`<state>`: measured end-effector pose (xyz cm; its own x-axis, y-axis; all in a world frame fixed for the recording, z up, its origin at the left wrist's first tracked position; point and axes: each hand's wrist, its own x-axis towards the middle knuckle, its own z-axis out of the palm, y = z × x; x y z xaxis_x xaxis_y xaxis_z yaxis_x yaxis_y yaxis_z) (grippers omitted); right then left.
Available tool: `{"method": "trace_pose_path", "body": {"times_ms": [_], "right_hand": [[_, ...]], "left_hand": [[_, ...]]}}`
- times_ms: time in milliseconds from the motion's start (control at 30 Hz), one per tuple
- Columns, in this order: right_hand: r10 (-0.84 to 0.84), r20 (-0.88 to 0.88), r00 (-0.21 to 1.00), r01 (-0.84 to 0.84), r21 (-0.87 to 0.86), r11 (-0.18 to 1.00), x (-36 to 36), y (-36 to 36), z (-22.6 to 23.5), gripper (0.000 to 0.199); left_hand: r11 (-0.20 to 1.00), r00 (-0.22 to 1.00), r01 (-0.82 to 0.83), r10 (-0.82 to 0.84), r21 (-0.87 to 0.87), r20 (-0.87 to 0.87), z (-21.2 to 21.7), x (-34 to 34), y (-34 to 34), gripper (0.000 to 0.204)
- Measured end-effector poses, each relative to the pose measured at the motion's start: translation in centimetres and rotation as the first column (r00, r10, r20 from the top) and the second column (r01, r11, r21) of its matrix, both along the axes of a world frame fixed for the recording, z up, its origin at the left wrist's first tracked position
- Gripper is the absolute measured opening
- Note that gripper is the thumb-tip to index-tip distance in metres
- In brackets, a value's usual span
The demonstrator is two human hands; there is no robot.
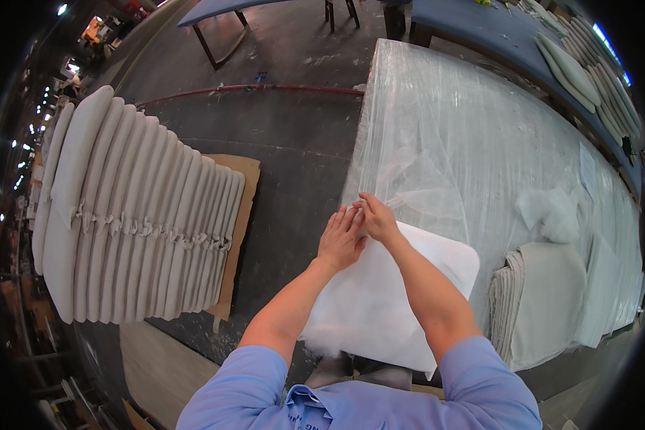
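A white, round-cornered padded piece [387, 301] lies in front of me, over the near edge of the plastic-wrapped stack. Both my hands meet at its far left corner. My left hand [342, 239] rests there with fingers stretched out and close together, palm down. Touching its fingertips, my right hand [378, 217] has its fingers bent in a pinch. What sits between the right fingers, if anything, is too small to make out. A soft fringe of white filling shows at the pad's near left edge. Clear plastic film [423, 172] wrinkles just beyond the hands.
On my left stands a long row of pale grey cushions [143, 222] on brown cardboard [236, 236]. To the right are folded grey fabric covers [545, 301] and a bunched white piece [552, 215]. A blue-topped table [473, 25] with more cushions [570, 72] runs behind.
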<state>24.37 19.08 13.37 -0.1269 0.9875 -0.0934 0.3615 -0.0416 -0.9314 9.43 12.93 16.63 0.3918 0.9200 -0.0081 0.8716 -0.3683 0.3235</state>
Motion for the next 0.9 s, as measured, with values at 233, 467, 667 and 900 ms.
{"method": "trace_pose_path", "body": {"times_ms": [233,467,667,900], "right_hand": [[0.004,-0.036,0.999,-0.008,-0.111,0.994,0.3,3.8,1.1,0.035],[-0.091,0.107,0.990,0.110,-0.183,0.977,3.5,2.7,-0.2,0.031],[-0.363,-0.462,0.809,0.058,-0.552,0.832,2.4,-1.8,2.9,0.029],[-0.465,-0.605,0.646,0.176,-0.476,0.862,0.0,-4.1,5.0,0.027]], "left_hand": [[0.992,0.977,-0.111,0.121,-0.065,0.175,-0.2,-0.7,-0.2,0.085],[0.969,0.979,-0.107,0.141,-0.222,0.148,0.6,0.1,1.6,0.092],[0.953,0.923,-0.142,0.225,-0.270,0.312,-0.4,-0.1,1.6,0.075],[0.564,0.161,-0.429,0.816,-0.705,0.555,-3.8,-7.4,0.3,0.062]]}}
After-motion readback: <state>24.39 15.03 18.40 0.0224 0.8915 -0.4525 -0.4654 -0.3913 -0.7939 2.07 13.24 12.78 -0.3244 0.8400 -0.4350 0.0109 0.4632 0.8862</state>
